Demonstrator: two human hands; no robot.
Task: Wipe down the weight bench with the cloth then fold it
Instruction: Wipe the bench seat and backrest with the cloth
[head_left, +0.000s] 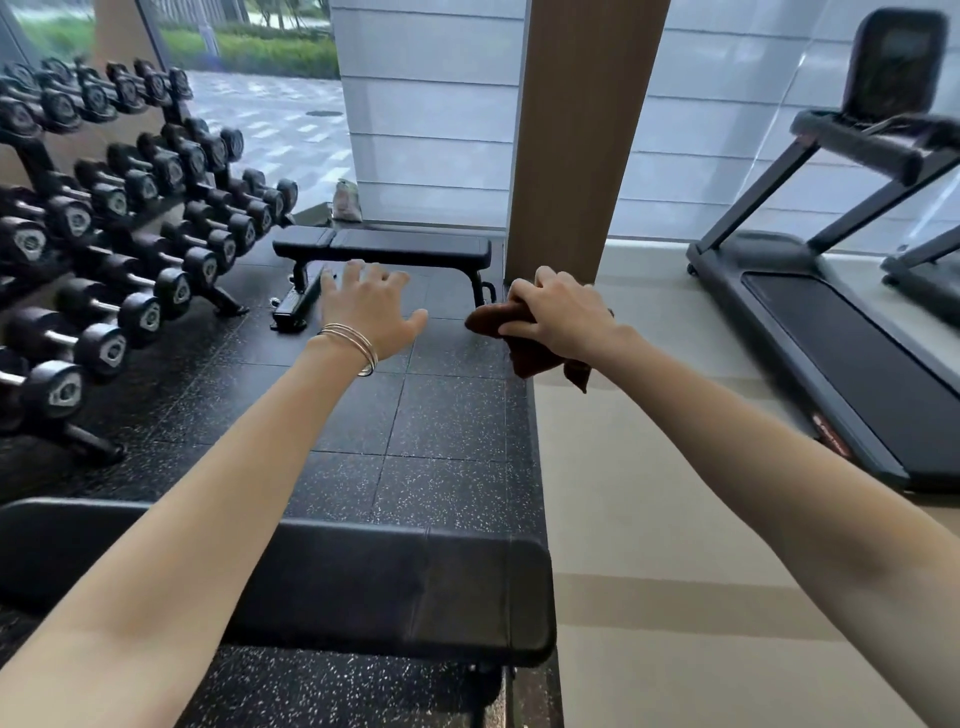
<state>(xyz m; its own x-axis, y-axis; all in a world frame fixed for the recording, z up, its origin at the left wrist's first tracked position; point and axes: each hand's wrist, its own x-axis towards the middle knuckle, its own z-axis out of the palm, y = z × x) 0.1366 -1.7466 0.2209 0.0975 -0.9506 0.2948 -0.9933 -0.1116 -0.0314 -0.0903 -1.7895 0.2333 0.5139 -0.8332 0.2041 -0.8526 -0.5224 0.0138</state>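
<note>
Two bare arms reach out over the black padded weight bench (389, 587), one hand holding a crumpled dark brown cloth (527, 356).

Beyond the bench's far edge, the left hand (366, 306), thin metal bangles (356, 345) at its wrist, hangs in the air with fingers spread wide and straight, holding nothing. Past the bench's right end, the right hand (558, 312) curls its fingers round the cloth, bunched in the grip with a corner hanging down, apart from the padding. Farther beyond the bench stands a second flat black bench (384, 244); a rack of black dumbbells (104, 234) is off to its left, a dark treadmill (831, 338) to its right.
</note>
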